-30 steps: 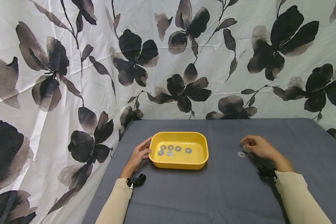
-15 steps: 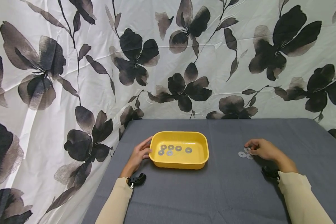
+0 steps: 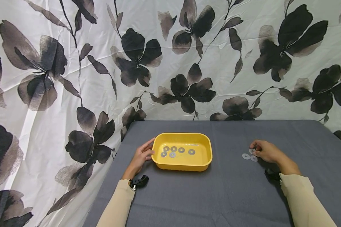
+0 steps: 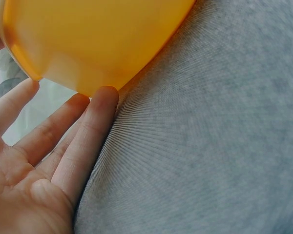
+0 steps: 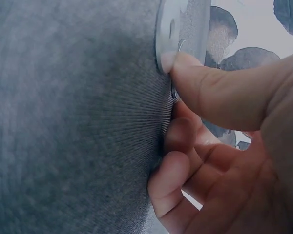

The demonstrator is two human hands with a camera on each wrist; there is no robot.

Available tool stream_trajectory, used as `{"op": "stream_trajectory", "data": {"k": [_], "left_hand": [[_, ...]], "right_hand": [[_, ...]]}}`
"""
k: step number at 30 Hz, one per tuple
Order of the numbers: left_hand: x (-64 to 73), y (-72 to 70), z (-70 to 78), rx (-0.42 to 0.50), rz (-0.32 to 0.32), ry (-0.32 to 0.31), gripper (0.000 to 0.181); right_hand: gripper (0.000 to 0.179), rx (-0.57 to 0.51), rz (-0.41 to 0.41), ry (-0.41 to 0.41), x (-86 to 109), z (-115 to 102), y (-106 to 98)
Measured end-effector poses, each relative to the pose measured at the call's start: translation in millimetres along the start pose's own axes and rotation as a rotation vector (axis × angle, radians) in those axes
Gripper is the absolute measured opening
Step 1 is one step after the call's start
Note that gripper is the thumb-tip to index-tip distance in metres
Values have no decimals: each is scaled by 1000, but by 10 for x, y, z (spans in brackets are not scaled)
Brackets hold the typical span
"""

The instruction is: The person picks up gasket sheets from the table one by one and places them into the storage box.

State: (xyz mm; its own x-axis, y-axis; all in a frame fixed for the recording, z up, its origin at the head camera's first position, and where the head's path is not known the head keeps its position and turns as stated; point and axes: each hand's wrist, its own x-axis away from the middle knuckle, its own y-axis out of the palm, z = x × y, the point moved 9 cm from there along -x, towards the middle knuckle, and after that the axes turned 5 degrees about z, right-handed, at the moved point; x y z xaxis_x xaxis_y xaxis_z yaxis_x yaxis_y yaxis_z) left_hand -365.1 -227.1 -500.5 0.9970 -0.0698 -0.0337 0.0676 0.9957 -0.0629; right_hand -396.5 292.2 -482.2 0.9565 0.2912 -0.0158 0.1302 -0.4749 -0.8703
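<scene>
On the counter [image 3: 199, 198]: right hand [image 3: 268, 153] pinching a washer [image 3: 251, 151]; left hand [image 3: 138, 160], fingers extended, touching tray [image 3: 182, 166]. Slip possible; thin washer edge.

Tray [image 3: 182, 167]: no readable text
Washers in tray [image 3: 179, 151]: none readable
Washers right of tray [image 3: 252, 160]: none readable
Wrist cameras beside tray [image 3: 140, 181]: none readable
Curtain behind tray [image 3: 230, 47]: none readable

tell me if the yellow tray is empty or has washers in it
Not empty: six washers lie flat inside the yellow tray, with much of its bottom bare.
</scene>
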Motion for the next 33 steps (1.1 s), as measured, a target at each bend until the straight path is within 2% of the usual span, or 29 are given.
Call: {"op": "stream_trajectory", "data": {"k": [9,19,22,28,33], "left_hand": [[9,-3,-23,3,18,-6,62],[6,8,-14,-6,17,9,62],[-5,11,-9,-9,9,4,62],[-19,17,0,-14,-1,5,62],[-23,1,-7,-15,8,-4,62]], "right_hand": [[22,7,65,-21,-9,-24,-59],[27,-54,29,-10,-16,24,-38],[28,-96,53,12,-9,40,-60],[42,-241,102,38,-23,2,-122],[49,-294,117,61,-47,-89,-171]]}}
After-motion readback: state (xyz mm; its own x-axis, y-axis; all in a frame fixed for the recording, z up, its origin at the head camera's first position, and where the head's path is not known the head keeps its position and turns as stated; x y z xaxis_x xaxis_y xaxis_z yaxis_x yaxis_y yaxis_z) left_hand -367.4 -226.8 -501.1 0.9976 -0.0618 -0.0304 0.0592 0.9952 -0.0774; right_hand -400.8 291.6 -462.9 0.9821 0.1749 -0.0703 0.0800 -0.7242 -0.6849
